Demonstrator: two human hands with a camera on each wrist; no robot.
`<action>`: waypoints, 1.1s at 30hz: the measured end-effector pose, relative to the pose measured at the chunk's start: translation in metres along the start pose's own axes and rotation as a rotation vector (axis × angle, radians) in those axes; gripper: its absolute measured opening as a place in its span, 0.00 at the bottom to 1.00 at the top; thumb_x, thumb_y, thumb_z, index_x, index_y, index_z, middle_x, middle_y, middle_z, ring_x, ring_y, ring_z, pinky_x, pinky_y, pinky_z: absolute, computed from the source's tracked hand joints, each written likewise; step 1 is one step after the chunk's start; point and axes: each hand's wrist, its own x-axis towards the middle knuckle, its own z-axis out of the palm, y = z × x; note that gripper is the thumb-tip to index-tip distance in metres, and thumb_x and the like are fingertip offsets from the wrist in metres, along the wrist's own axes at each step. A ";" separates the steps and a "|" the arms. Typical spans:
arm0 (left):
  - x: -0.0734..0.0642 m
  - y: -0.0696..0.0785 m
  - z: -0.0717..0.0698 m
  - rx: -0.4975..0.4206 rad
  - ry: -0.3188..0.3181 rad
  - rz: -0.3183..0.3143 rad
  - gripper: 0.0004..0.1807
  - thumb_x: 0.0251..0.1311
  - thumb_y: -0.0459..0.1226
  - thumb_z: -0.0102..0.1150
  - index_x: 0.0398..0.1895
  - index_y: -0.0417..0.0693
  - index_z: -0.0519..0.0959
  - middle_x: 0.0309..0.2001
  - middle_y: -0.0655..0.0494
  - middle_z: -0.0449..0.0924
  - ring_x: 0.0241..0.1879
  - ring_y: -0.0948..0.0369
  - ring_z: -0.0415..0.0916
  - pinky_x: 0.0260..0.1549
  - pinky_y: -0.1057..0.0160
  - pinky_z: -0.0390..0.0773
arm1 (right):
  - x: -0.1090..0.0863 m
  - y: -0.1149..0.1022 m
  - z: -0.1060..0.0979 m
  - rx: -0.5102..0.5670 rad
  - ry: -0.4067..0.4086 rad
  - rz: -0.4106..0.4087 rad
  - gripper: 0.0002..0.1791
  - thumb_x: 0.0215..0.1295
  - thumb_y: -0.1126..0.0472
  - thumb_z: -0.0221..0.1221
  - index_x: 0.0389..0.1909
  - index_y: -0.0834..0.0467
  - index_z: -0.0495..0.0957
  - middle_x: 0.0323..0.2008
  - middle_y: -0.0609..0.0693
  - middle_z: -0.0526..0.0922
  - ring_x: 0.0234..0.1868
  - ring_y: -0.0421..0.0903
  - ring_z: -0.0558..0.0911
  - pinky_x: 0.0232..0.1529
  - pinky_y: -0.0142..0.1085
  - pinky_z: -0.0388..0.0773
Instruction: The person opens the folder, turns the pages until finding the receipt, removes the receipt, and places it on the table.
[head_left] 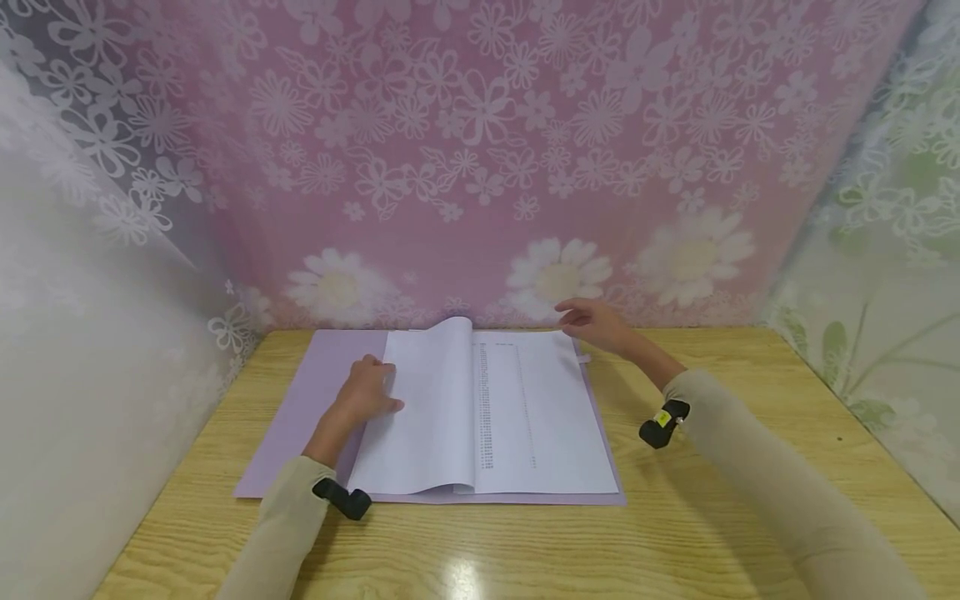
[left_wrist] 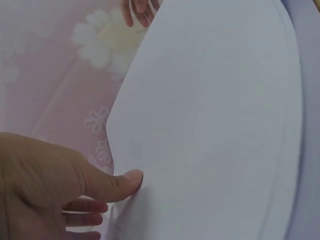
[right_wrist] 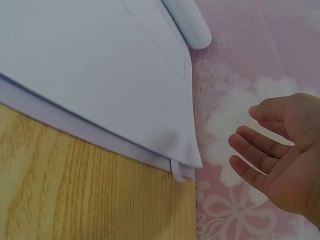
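An open purple folder (head_left: pixel 281 433) of white paper lies in front of me. One white sheet (head_left: pixel 420 408) is turned over to the left and bulges up along the middle. On the right lies a printed page (head_left: pixel 555 417) with columns of small text. My left hand (head_left: pixel 363 392) is at the left side of the turned sheet; its thumb (left_wrist: pixel 127 184) lies on the paper, the other fingers by the edge. My right hand (head_left: pixel 596 325), fingers loosely bent and holding nothing, hovers just off the printed page's far right corner.
The folder lies on a wood-grain table (head_left: pixel 480 550). A pink floral curtain (head_left: pixel 450 167) stands right behind the table's far edge, with pale floral cloth (head_left: pixel 892 250) along the right side. A small light ribbon (right_wrist: pixel 176 171) sticks out at the folder's right edge.
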 end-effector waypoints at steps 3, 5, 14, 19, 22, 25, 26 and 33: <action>0.000 -0.001 -0.002 -0.038 -0.058 0.097 0.35 0.61 0.33 0.69 0.71 0.31 0.68 0.72 0.31 0.64 0.73 0.35 0.60 0.70 0.39 0.65 | 0.001 0.006 -0.003 -0.038 0.001 0.003 0.23 0.73 0.68 0.57 0.66 0.71 0.70 0.56 0.73 0.81 0.59 0.67 0.80 0.62 0.57 0.77; -0.001 -0.003 -0.002 -0.054 -0.104 0.162 0.34 0.64 0.30 0.65 0.72 0.32 0.66 0.75 0.32 0.62 0.75 0.35 0.57 0.73 0.38 0.61 | 0.002 0.011 -0.003 -0.055 0.003 -0.003 0.23 0.73 0.68 0.57 0.66 0.73 0.70 0.56 0.73 0.81 0.59 0.67 0.81 0.62 0.57 0.77; 0.001 -0.012 0.000 -0.096 -0.216 0.162 0.34 0.71 0.36 0.58 0.78 0.40 0.61 0.79 0.38 0.53 0.79 0.38 0.50 0.76 0.38 0.55 | 0.007 0.033 -0.002 -0.004 0.008 -0.026 0.26 0.70 0.72 0.58 0.66 0.78 0.67 0.63 0.77 0.74 0.62 0.73 0.76 0.65 0.60 0.73; 0.002 -0.013 0.001 -0.127 -0.247 0.137 0.39 0.70 0.45 0.62 0.79 0.45 0.59 0.81 0.40 0.50 0.80 0.40 0.47 0.76 0.38 0.54 | 0.010 0.046 0.004 -0.011 -0.011 0.019 0.31 0.68 0.70 0.61 0.69 0.76 0.65 0.67 0.74 0.71 0.64 0.72 0.76 0.66 0.60 0.74; 0.001 -0.013 0.001 -0.123 -0.243 0.153 0.40 0.68 0.45 0.63 0.79 0.43 0.60 0.80 0.39 0.50 0.80 0.39 0.47 0.76 0.38 0.54 | 0.014 0.050 0.008 -0.046 -0.022 0.005 0.32 0.66 0.71 0.62 0.69 0.76 0.66 0.67 0.74 0.72 0.63 0.72 0.77 0.65 0.59 0.75; 0.001 -0.013 0.001 -0.124 -0.240 0.155 0.40 0.68 0.44 0.64 0.79 0.42 0.60 0.80 0.38 0.51 0.80 0.38 0.47 0.76 0.37 0.54 | 0.017 0.053 0.011 -0.081 -0.035 -0.012 0.31 0.66 0.71 0.62 0.68 0.76 0.67 0.66 0.74 0.72 0.63 0.72 0.77 0.65 0.60 0.74; 0.001 -0.012 0.001 -0.123 -0.240 0.156 0.40 0.68 0.44 0.64 0.78 0.42 0.60 0.80 0.38 0.51 0.80 0.38 0.47 0.76 0.37 0.54 | 0.017 0.053 0.012 -0.102 -0.040 -0.015 0.31 0.66 0.71 0.62 0.68 0.75 0.67 0.66 0.73 0.72 0.63 0.72 0.77 0.65 0.60 0.74; 0.000 -0.010 0.001 -0.109 -0.240 0.134 0.40 0.68 0.44 0.65 0.79 0.42 0.60 0.80 0.39 0.51 0.80 0.39 0.46 0.76 0.38 0.53 | 0.020 0.051 0.014 -0.158 -0.063 -0.005 0.32 0.66 0.69 0.64 0.69 0.75 0.67 0.67 0.72 0.72 0.64 0.70 0.76 0.66 0.60 0.73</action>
